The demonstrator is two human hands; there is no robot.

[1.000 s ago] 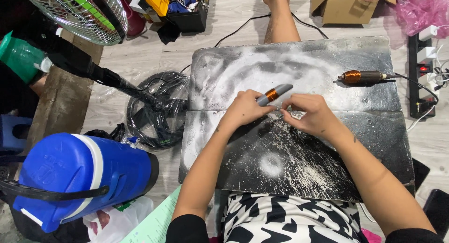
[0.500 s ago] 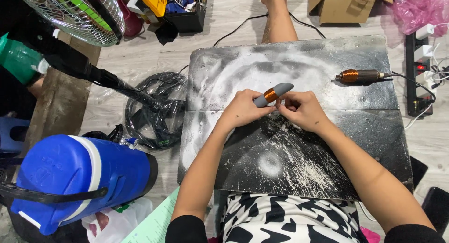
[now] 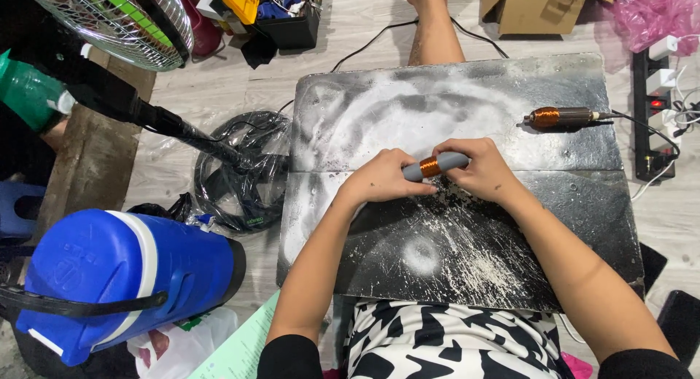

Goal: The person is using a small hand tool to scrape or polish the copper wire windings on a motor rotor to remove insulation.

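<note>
My left hand (image 3: 383,178) and my right hand (image 3: 477,171) meet over a dark, dust-covered board (image 3: 452,109). Between them lies a grey pen-shaped rotary tool (image 3: 436,165) with an orange band, held level. The left hand grips its left end and the right hand wraps its right end. White powder is scattered on the board below the hands. A second, brown rotary handpiece (image 3: 561,118) rests on the board's far right with a cord running off to the right.
A blue cooler jug (image 3: 124,277) lies at the lower left. A fan on a black stand (image 3: 124,29) and a coiled black hose (image 3: 240,171) sit left of the board. A power strip (image 3: 656,102) is at the right, a cardboard box (image 3: 543,7) at the top.
The grey tool went from tilted up in my left hand to lying level, and my right hand closed over its right end.
</note>
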